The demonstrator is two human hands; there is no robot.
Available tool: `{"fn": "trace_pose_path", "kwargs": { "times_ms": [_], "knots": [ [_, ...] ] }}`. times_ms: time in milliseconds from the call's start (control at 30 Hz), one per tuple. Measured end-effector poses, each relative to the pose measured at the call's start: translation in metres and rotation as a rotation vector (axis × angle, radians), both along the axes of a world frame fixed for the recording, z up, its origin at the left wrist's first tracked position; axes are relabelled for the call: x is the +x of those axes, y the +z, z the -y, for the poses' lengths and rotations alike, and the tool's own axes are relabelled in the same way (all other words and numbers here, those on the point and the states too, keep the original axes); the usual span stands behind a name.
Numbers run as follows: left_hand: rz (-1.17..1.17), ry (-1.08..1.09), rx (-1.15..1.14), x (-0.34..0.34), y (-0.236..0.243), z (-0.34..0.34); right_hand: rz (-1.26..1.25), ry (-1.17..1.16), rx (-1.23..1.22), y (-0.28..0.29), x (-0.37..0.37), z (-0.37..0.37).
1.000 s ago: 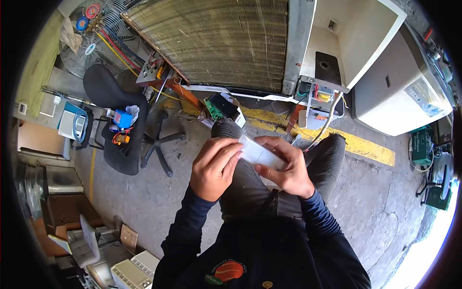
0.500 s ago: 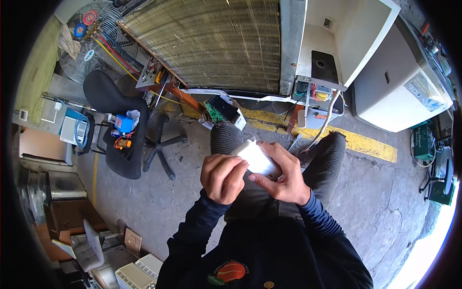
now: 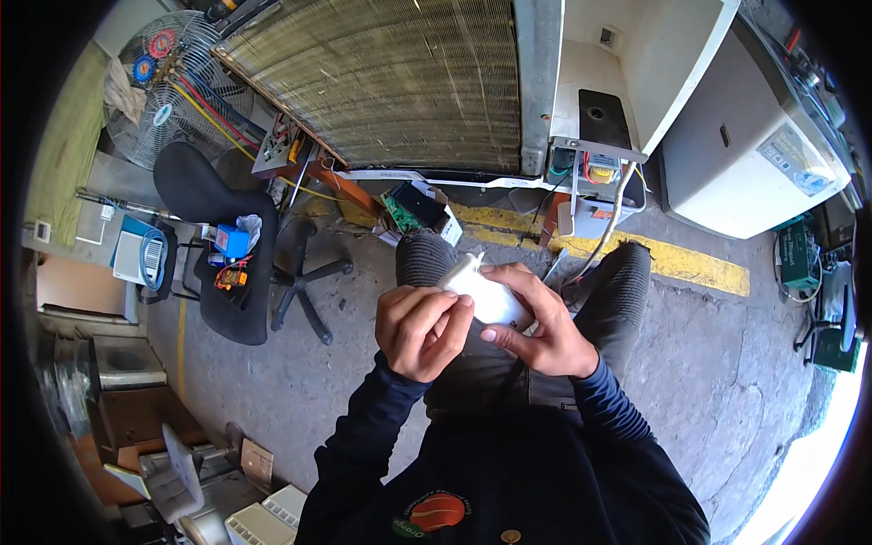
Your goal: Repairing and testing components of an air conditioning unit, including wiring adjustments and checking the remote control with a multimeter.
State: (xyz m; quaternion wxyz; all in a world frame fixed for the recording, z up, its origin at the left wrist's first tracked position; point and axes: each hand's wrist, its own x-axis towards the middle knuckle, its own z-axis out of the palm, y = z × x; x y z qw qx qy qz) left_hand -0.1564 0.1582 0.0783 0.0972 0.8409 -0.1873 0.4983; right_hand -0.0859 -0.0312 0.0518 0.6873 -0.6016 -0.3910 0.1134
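Between my hands, above my knees, is a small white object [image 3: 491,298] with a smooth, boxy body and a narrow raised bit at its far end; its exact kind cannot be made out. My right hand [image 3: 547,325] grips its right side, fingers along the far edge and thumb along the near one. The fingers of my left hand [image 3: 421,332] are curled, with thumb and fingertips pinched at the object's left edge. What lies inside that pinch is hidden.
Ahead stands a large finned coil panel [image 3: 391,91], beside an open white casing [image 3: 627,64]. An office chair [image 3: 227,300] at left carries a blue box [image 3: 233,239] and an orange device. An open carton [image 3: 427,213] sits beyond my knees. A white appliance [image 3: 745,154] stands right.
The white object has tilted slightly in my hands, and my left thumb and fingertips have shifted a little along its edge. My right hand has moved slightly right and nearer me.
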Motion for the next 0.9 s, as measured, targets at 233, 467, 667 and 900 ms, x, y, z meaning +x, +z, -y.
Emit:
{"fn": "trace_pose_path", "kwargs": {
  "times_ms": [233,467,667,900],
  "knots": [
    [0.011,0.004,0.021,-0.002,-0.003,-0.002,-0.235,0.202,-0.008,-0.002,0.004,0.011],
    [0.022,-0.001,0.049,-0.005,-0.004,0.002,-0.419,0.270,0.140,-0.012,-0.002,0.006],
    [-0.010,-0.062,0.065,-0.010,-0.004,0.007,-0.523,0.308,0.200,-0.024,-0.004,0.007],
    [-0.075,-0.062,-0.069,-0.008,0.000,0.018,-0.460,0.247,0.195,-0.025,-0.004,0.012]
  ]
}}
